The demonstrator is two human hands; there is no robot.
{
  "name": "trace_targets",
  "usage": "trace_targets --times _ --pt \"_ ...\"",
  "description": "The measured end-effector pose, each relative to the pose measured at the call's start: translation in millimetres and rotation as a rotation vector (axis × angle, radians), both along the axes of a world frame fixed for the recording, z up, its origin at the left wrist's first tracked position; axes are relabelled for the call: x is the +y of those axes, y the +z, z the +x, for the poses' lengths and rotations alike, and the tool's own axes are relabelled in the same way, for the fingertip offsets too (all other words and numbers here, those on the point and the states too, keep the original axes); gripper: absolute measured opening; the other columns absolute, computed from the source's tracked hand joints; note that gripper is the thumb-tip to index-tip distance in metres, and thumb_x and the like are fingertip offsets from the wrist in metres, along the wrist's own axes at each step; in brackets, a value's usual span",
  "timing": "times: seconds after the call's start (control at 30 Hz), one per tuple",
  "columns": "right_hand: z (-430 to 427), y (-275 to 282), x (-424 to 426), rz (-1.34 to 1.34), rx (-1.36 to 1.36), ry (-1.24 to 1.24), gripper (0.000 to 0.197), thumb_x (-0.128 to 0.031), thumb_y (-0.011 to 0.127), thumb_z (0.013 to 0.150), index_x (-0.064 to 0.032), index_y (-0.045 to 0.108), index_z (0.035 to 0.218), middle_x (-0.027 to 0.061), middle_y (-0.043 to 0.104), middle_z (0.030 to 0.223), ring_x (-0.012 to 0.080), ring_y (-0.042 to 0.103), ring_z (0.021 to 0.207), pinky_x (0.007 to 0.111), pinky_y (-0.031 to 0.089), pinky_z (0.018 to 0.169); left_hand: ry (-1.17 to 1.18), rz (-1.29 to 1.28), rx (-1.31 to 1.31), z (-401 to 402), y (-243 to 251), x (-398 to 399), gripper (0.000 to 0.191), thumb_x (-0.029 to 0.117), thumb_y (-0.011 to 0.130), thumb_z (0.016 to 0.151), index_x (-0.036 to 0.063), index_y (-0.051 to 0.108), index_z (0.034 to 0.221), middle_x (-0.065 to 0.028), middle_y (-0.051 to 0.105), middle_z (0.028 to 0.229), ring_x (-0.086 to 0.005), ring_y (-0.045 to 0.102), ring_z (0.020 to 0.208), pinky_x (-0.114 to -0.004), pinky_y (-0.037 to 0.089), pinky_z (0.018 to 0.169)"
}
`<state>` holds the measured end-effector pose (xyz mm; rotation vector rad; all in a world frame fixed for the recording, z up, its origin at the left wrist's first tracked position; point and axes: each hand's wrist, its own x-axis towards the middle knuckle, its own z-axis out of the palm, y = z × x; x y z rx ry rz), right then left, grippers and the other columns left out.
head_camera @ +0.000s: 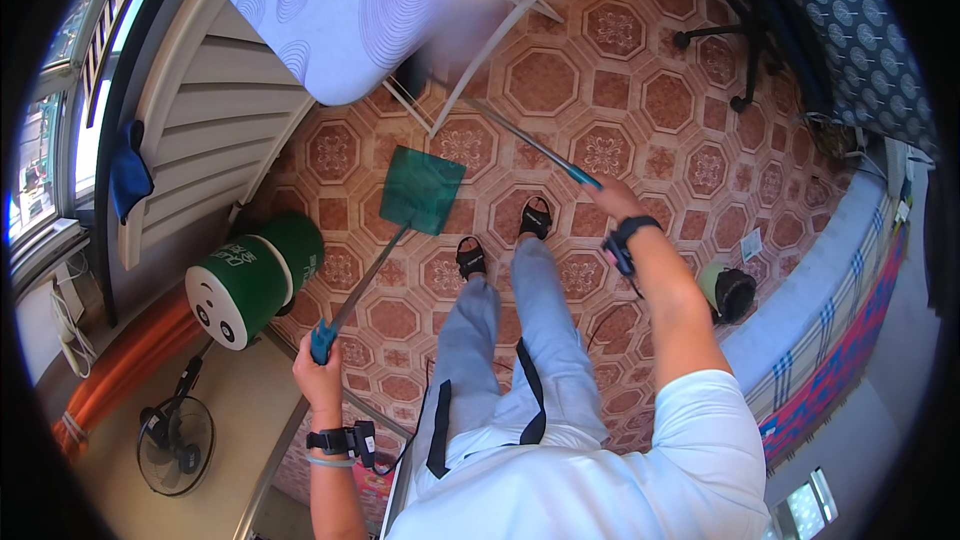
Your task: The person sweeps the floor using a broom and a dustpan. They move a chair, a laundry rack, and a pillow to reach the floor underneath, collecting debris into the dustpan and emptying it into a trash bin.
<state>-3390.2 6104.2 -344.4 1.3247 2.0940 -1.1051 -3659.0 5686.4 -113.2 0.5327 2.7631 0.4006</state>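
Observation:
My left hand [318, 379] grips the teal end of a long-handled dustpan. The dustpan's green translucent pan [424, 191] lies at the floor ahead of my sandalled feet. In my right hand [619, 200] is the teal grip of a long metal pole [529, 139]. The pole slants forward and left, past a white table leg [499, 34]. Its far end goes under the table, where a dark shape [411, 75] partly shows; I cannot tell clearly what head it has. Both wrists wear black straps with small devices.
A table with a purple-patterned cover [330, 7] stands ahead. To the left are a green-and-white drum [244, 277] and a black fan [177, 446]. A swivel chair base [750, 37] is at the far right. A small bin [727, 292] stands near the bed [810, 337].

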Motion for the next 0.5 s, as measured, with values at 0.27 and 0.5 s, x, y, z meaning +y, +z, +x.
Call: trace_targets --times 0.27,0.5 --pt "179 159 -89 0.183 -0.362 -0.143 0.034 -0.038 0.056 0.074 -0.0110 0.062 0.094 0.0187 0.060 0.078 0.0347 0.057 0.076 0.041 0.044 0.067 0.104 0.046 -0.075 -10 5 -18 0.023 0.014 0.065 0.069 0.0034 0.056 0.087 -0.0164 0.057 0.072 -0.0314 0.056 0.064 -0.034 0.044 0.060" --pt "103 78 -58 0.226 0.022 -0.288 0.035 -0.040 0.052 0.078 -0.0107 0.061 0.094 0.0154 0.061 0.082 0.0310 0.058 0.077 0.038 0.044 0.066 0.133 0.009 -0.066 -8 -1 -22 0.024 0.014 0.065 0.069 0.0028 0.057 0.089 -0.0165 0.058 0.074 -0.0306 0.057 0.066 -0.033 0.045 0.062"
